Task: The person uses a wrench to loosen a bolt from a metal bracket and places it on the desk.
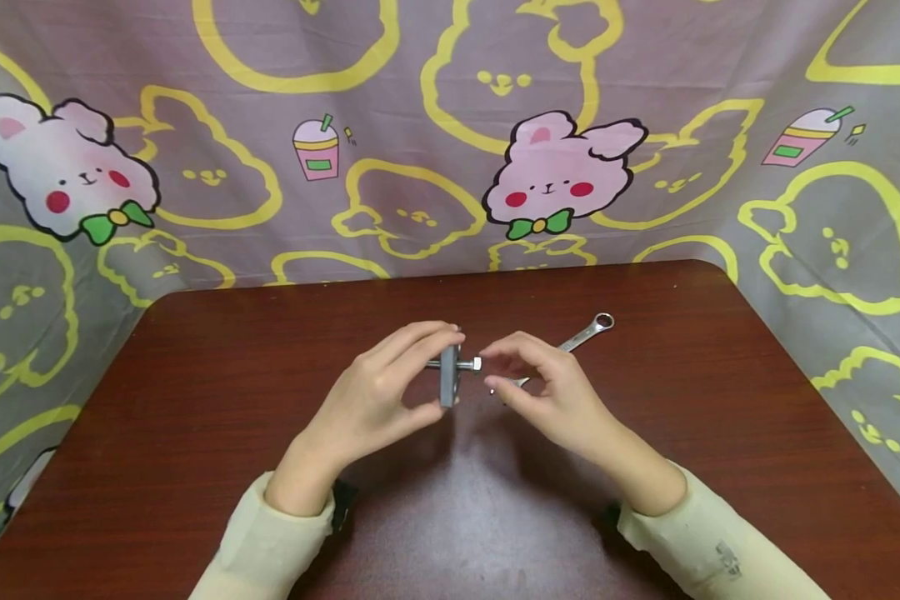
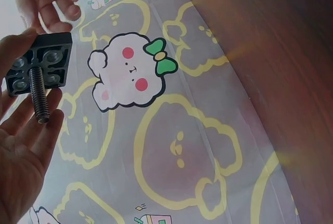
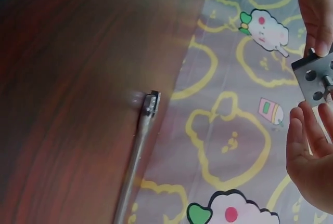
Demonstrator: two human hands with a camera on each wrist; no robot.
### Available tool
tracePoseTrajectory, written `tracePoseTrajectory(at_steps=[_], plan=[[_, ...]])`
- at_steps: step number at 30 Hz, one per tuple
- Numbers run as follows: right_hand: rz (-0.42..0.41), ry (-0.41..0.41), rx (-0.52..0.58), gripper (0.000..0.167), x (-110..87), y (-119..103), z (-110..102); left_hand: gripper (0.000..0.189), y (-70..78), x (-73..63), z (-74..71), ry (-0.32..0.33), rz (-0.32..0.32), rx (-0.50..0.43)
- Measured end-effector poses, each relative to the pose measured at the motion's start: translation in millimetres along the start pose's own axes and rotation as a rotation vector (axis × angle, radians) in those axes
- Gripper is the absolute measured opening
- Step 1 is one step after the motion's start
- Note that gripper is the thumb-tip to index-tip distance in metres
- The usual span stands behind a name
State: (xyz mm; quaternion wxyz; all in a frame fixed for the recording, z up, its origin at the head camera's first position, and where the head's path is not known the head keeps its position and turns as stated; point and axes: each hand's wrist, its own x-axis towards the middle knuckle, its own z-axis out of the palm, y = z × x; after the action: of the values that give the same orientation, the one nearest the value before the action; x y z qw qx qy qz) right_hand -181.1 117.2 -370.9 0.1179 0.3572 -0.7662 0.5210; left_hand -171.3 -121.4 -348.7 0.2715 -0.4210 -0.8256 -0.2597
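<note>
My left hand (image 1: 378,392) grips a small square grey plate (image 1: 448,379) by its edges, fingers above and thumb below. A bolt (image 1: 468,365) runs through the middle of the plate, its hex head facing right. In the left wrist view, the threaded shank (image 2: 39,96) sticks out of the plate's dark, ribbed side (image 2: 61,63). Several round holes show on the metal face (image 3: 314,82) in the right wrist view. Just right of the bolt head is my right hand (image 1: 562,400), fingers and thumb loosely bent and apart, with nothing held between them.
Behind the right hand a silver combination wrench (image 1: 588,332) lies on the dark red-brown table (image 1: 195,392), its ring end towards the back right and its middle hidden by the hand. A patterned cloth (image 1: 412,125) hangs along the table's back and sides.
</note>
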Motion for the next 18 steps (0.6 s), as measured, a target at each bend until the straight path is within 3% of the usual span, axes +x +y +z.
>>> tracePoseTrajectory(at_steps=[8,18], plan=[[0.056,-0.058,-0.018,0.014,-0.5,5,5,0.068,0.3,-1.2,1.4,0.018,0.012,0.005],[0.107,-0.054,0.007,0.008,-0.2,2,11,0.067,2.2,-2.6,1.1,0.01,0.002,-0.008]])
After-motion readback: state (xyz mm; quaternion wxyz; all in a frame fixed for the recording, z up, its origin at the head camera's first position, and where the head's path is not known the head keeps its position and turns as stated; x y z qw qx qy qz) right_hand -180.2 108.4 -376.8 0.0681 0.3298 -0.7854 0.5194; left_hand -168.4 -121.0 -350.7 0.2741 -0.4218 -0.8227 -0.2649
